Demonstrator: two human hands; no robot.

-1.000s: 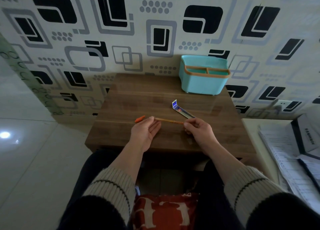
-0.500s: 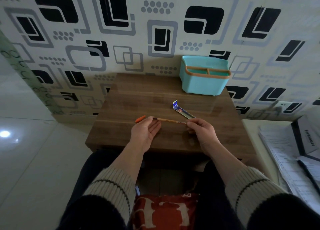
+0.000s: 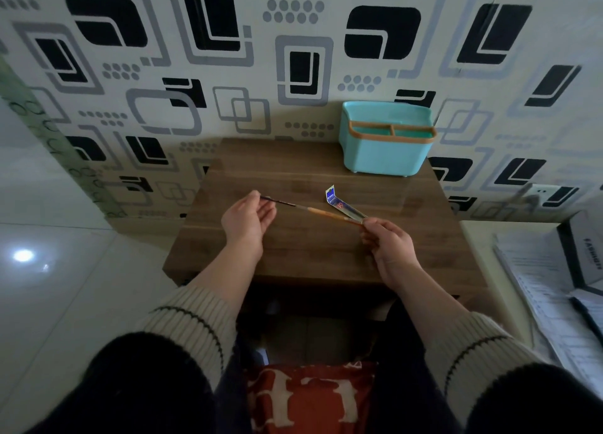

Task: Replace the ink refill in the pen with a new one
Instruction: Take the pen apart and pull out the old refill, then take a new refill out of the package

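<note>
Above the wooden table (image 3: 293,250), my right hand (image 3: 390,249) grips the right end of the orange pen barrel (image 3: 329,215). A thin dark ink refill (image 3: 280,201) sticks out of the barrel's left end. My left hand (image 3: 246,219) pinches the refill's far tip between thumb and fingers. Pen and refill form one slanted line between my hands. A clear packet with a blue label (image 3: 341,205), holding a new refill, lies on the table just behind the barrel.
A teal desk organizer (image 3: 385,152) with an orange rim stands at the table's back right against the patterned wall. Papers (image 3: 554,309) and a box (image 3: 587,254) lie on a surface to the right. A red cushion (image 3: 310,397) rests on my lap.
My hands have moved apart and the dark refill has slid out of the barrel's left end. The small orange end piece seen beside my left hand is out of sight.
</note>
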